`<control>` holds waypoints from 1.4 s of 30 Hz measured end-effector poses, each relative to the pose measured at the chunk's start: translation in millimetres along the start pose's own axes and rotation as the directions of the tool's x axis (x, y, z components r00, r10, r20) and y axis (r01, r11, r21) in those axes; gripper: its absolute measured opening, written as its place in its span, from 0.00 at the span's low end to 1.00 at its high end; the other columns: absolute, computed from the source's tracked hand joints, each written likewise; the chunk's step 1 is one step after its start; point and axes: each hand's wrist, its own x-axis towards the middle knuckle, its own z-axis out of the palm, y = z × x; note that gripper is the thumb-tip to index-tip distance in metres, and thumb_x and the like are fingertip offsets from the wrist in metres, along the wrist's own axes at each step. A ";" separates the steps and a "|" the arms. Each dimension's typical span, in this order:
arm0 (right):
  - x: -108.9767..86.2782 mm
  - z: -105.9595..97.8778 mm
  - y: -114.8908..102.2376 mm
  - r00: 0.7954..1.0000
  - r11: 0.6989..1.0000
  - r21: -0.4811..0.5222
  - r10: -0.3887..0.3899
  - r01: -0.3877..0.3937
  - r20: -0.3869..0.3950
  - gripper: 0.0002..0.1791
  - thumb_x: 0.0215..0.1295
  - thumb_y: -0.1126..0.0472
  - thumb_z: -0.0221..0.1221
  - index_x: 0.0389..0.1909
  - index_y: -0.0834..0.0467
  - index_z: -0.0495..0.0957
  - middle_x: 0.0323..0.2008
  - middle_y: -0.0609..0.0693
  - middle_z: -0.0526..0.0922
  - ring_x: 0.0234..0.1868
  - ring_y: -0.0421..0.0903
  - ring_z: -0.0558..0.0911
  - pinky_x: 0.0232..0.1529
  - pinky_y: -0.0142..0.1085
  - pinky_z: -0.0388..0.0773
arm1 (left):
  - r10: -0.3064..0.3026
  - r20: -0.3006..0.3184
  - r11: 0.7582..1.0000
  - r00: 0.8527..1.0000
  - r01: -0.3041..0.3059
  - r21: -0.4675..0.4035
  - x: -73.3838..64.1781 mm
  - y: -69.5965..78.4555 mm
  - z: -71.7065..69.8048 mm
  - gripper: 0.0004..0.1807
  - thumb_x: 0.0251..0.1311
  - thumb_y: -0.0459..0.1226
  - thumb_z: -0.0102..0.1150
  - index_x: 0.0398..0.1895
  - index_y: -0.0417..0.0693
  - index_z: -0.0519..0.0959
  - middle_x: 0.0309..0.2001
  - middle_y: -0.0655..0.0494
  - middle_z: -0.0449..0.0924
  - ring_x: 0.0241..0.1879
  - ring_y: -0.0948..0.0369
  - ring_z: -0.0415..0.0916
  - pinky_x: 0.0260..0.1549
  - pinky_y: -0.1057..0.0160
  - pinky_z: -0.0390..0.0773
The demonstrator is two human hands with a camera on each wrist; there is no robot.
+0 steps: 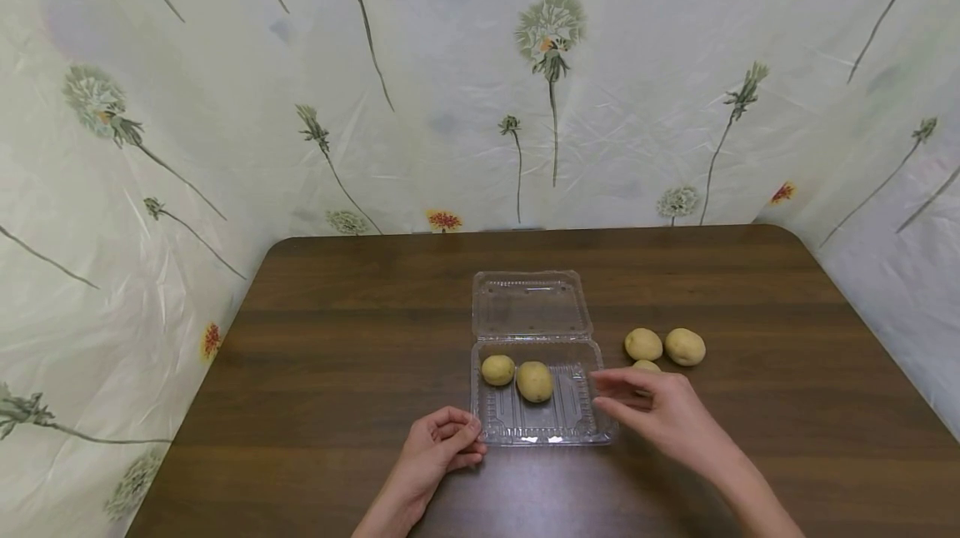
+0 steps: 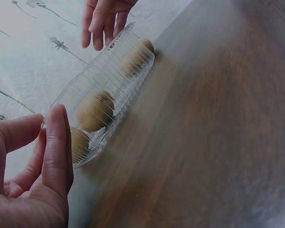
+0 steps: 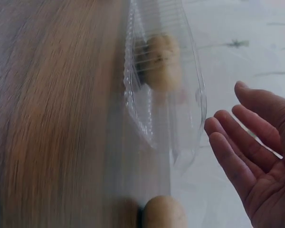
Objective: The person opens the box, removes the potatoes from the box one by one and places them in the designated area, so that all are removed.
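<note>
A clear plastic clamshell box [image 1: 585, 430] lies on the table with its lid [image 1: 532, 305] folded back behind it. Inside are a smaller potato [image 1: 497, 370] at the left and a larger potato [image 1: 534, 381] near the middle. My left hand [image 1: 442, 446] pinches the box's front left corner; in the left wrist view, thumb and fingertips meet on the rim. Over by the right rim is my right hand [image 1: 660, 413], its fingers relaxed with nothing in them. Behind that hand, two potatoes [image 1: 642, 345] [image 1: 686, 347] rest on the table, and a third potato [image 1: 647, 366] is partly hidden by it.
The dark wood table [image 1: 360, 338] has rounded far corners. A pale sheet [image 1: 450, 105] printed with dandelions hangs along its back and both sides. Loose potatoes lie to the right of the box.
</note>
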 end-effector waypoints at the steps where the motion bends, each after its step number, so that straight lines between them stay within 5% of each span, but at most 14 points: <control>1: 1.6 1.3 -0.6 1.000 1.000 0.004 -0.008 0.008 0.008 0.16 0.57 0.69 0.69 0.47 0.64 0.82 0.42 0.55 0.85 0.40 0.45 0.86 0.41 0.36 0.83 | 0.001 0.000 1.000 1.000 -0.001 0.001 0.1 -0.1 -0.1 0.08 0.64 0.32 0.63 0.40 0.35 0.76 0.32 0.48 0.81 0.31 0.59 0.82 0.36 0.63 0.84; 18: 18.3 24.1 -1.2 0.987 0.996 -0.044 0.085 -0.080 0.138 0.20 0.62 0.55 0.67 0.52 0.59 0.81 0.51 0.50 0.83 0.48 0.48 0.83 0.50 0.41 0.80 | -0.003 0.007 1.000 1.000 0.003 -0.006 -0.2 0.7 -0.5 0.09 0.64 0.32 0.63 0.40 0.34 0.76 0.32 0.49 0.81 0.32 0.59 0.82 0.36 0.63 0.84; 26: 23.9 31.1 2.9 0.990 0.995 -0.098 0.043 -0.030 0.135 0.19 0.62 0.57 0.68 0.53 0.59 0.81 0.50 0.50 0.83 0.48 0.46 0.83 0.49 0.40 0.81 | -0.010 0.009 1.000 1.000 0.010 -0.003 0.2 1.0 -1.1 0.08 0.63 0.32 0.63 0.39 0.35 0.76 0.32 0.50 0.81 0.32 0.60 0.82 0.36 0.63 0.84; 33: 33.6 37.5 1.9 0.995 0.970 -0.239 -0.020 0.044 0.101 0.18 0.58 0.62 0.70 0.50 0.60 0.82 0.47 0.48 0.85 0.45 0.47 0.84 0.46 0.38 0.83 | -0.009 0.002 1.000 1.000 0.009 -0.004 -0.4 2.1 0.5 0.08 0.64 0.31 0.62 0.40 0.34 0.76 0.32 0.49 0.81 0.32 0.59 0.82 0.36 0.63 0.84; 42: 46.3 45.1 3.1 0.988 0.947 -0.321 0.046 0.004 0.149 0.21 0.61 0.61 0.67 0.54 0.62 0.80 0.49 0.54 0.84 0.45 0.51 0.84 0.44 0.43 0.83 | -0.003 0.009 1.000 1.000 0.003 -0.001 -1.1 1.8 -0.2 0.09 0.64 0.32 0.62 0.41 0.33 0.75 0.33 0.48 0.81 0.32 0.59 0.82 0.37 0.63 0.84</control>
